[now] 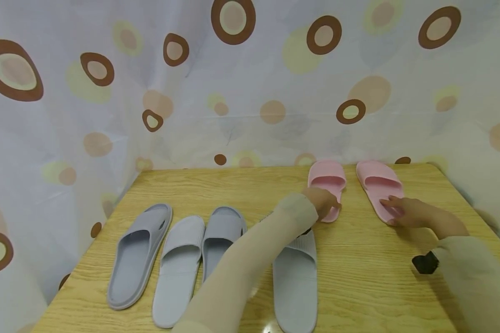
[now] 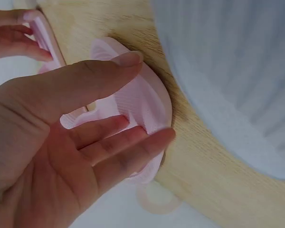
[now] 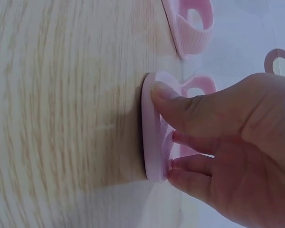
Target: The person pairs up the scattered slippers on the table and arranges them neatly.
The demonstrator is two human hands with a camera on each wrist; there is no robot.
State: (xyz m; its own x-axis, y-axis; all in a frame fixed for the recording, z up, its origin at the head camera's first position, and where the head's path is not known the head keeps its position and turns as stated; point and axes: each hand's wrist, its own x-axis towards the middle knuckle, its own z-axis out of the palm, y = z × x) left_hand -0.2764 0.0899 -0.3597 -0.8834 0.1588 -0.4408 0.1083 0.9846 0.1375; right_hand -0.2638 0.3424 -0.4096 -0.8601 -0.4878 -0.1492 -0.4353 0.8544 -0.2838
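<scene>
Two pink slippers lie at the back right of the wooden table, toes toward the curtain. My left hand (image 1: pixel 322 201) is over the heel half of the left pink slipper (image 1: pixel 328 172). In the left wrist view its thumb and fairly straight fingers (image 2: pixel 156 137) are spread apart across that heel. My right hand (image 1: pixel 410 212) is at the heel of the right pink slipper (image 1: pixel 379 173), which angles outward. In the right wrist view the thumb presses one edge of the heel (image 3: pixel 154 137), and bent fingertips meet its opposite side.
On the left of the table (image 1: pixel 358 277) stand a grey slipper (image 1: pixel 129 273), a pale slipper (image 1: pixel 175 277) and another grey one (image 1: pixel 222 226). A second pale slipper (image 1: pixel 296 286) lies near the middle, partly under my left sleeve. A dotted curtain (image 1: pixel 241 129) closes off the back and sides.
</scene>
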